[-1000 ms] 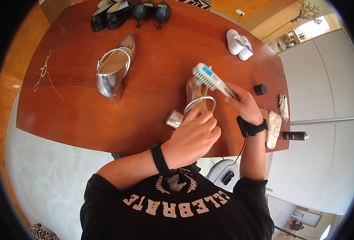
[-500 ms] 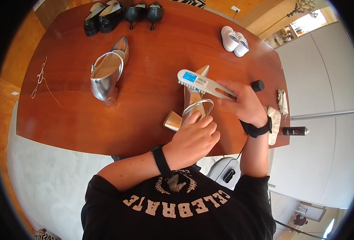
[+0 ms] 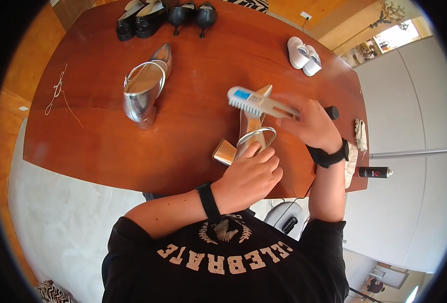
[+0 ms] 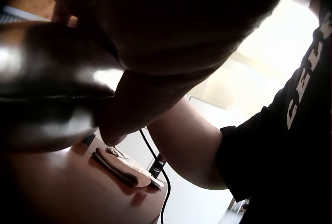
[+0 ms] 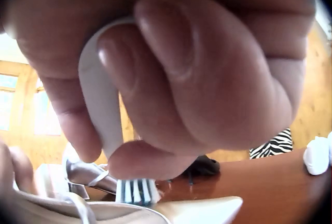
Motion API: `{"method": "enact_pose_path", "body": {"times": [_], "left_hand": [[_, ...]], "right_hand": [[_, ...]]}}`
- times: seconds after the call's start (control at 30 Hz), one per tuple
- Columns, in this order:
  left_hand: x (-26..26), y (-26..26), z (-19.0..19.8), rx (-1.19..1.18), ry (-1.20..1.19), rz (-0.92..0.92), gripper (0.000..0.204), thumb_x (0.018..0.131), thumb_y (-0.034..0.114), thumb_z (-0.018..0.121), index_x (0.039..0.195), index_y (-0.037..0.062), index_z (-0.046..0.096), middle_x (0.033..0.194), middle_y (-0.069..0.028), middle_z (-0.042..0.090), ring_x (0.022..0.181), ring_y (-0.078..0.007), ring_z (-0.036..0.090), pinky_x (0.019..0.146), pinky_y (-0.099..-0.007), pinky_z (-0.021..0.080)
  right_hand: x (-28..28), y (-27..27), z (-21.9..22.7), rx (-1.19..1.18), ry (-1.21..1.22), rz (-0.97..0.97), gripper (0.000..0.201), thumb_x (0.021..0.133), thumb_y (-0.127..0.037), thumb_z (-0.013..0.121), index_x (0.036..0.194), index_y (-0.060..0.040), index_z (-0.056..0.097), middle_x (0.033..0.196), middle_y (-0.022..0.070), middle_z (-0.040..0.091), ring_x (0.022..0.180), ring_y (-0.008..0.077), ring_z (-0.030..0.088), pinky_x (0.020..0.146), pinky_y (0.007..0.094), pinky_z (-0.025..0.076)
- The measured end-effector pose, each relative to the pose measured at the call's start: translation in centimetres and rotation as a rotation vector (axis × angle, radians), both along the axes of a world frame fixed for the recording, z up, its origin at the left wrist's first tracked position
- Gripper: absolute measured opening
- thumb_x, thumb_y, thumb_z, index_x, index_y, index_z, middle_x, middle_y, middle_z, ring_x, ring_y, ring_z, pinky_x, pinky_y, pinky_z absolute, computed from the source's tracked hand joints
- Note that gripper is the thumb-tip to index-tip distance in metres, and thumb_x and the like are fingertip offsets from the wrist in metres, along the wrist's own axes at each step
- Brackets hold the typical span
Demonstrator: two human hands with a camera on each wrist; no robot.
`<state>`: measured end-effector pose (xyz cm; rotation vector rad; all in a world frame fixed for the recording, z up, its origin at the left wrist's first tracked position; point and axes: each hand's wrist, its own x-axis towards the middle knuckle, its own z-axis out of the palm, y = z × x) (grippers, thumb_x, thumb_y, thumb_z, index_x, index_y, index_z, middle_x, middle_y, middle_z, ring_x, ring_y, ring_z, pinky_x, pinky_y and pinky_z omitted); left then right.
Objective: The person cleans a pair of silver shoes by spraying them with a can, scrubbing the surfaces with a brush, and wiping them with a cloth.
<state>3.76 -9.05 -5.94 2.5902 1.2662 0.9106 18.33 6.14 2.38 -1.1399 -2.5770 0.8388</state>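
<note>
My left hand (image 3: 251, 177) grips the back part of a silver pointed-toe shoe (image 3: 253, 122) with a thin strap. Its block heel (image 3: 225, 152) points left. In the left wrist view the shoe's shiny back (image 4: 52, 84) sits against the dark hand. My right hand (image 3: 317, 126) holds a pale-handled brush (image 3: 254, 103) with a blue label, its head over the shoe's front. White and blue bristles (image 5: 136, 190) come down right at the upper near the toe (image 5: 207, 211) in the right wrist view. The matching silver shoe (image 3: 140, 106) stands to the left.
Along the far edge stand black loafers (image 3: 150, 22) and black heeled shoes (image 3: 206, 17). White shoes (image 3: 304, 55) are at the far right. A black cap (image 3: 332, 112), rolled cloth (image 3: 360, 134), beige cloth (image 3: 350, 161) and spray can (image 3: 375, 172) lie rightward. Thin string (image 3: 58, 91) lies left.
The brush has swung from a steep slant to lie more across the shoe's front, and the right hand has shifted slightly right. The left hand keeps its hold on the shoe.
</note>
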Motion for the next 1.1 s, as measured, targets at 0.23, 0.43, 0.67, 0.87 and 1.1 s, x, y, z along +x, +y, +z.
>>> {"method": "enact_pose_path", "body": {"times": [0.23,0.43,0.67,0.87,1.1], "left_hand": [[0.6,-0.1,-0.5,0.039,0.019,0.0,0.007,0.08,0.014,0.065,0.083,0.0088,0.062,0.092,-0.004,0.058,0.105,-0.0206,0.054,0.096,-0.0384,0.04],[0.6,-0.1,-0.5,0.035,-0.019,0.005,0.006,0.081,0.014,0.064,0.082,0.0085,0.061,0.091,-0.0041,0.057,0.104,-0.0207,0.054,0.095,-0.0383,0.04],[-1.2,0.2,0.4,-0.04,-0.048,0.01,0.009,0.083,0.013,0.066,0.088,0.0074,0.062,0.098,-0.0049,0.059,0.111,-0.0229,0.054,0.101,-0.0406,0.041],[-2.9,0.5,0.9,-0.079,-0.112,-0.009,0.029,0.074,0.01,0.078,0.096,0.0062,0.06,0.108,-0.0078,0.059,0.118,-0.0273,0.054,0.105,-0.0445,0.04],[-3.8,0.5,0.9,-0.07,-0.172,0.005,0.03,0.073,0.007,0.078,0.095,0.006,0.058,0.107,-0.0092,0.058,0.119,-0.0287,0.054,0.106,-0.0455,0.041]], "right_hand": [[-2.5,-2.2,4.0,0.248,-0.367,0.06,0.035,0.081,-0.018,0.071,0.114,-0.0073,0.073,0.086,0.0194,0.072,0.081,0.0397,0.069,0.071,0.0481,0.055],[-2.6,-2.1,4.1,0.263,-0.339,0.246,0.032,0.082,-0.018,0.071,0.112,-0.0108,0.074,0.084,0.0186,0.072,0.079,0.0404,0.069,0.07,0.0484,0.055],[0.6,2.8,0.5,0.224,-0.152,-0.123,0.042,0.086,-0.02,0.075,0.126,-0.0051,0.07,0.087,0.0226,0.071,0.077,0.0352,0.07,0.074,0.0429,0.055],[3.3,2.7,-3.6,-0.153,0.195,0.043,0.044,0.09,-0.019,0.073,0.13,-0.0023,0.067,0.093,0.0168,0.073,0.084,0.0218,0.068,0.081,0.0355,0.053],[2.6,2.9,-3.4,-0.119,0.073,-0.066,0.045,0.091,-0.017,0.072,0.132,-0.0002,0.065,0.101,0.0171,0.073,0.091,0.0198,0.067,0.085,0.035,0.052]]}}
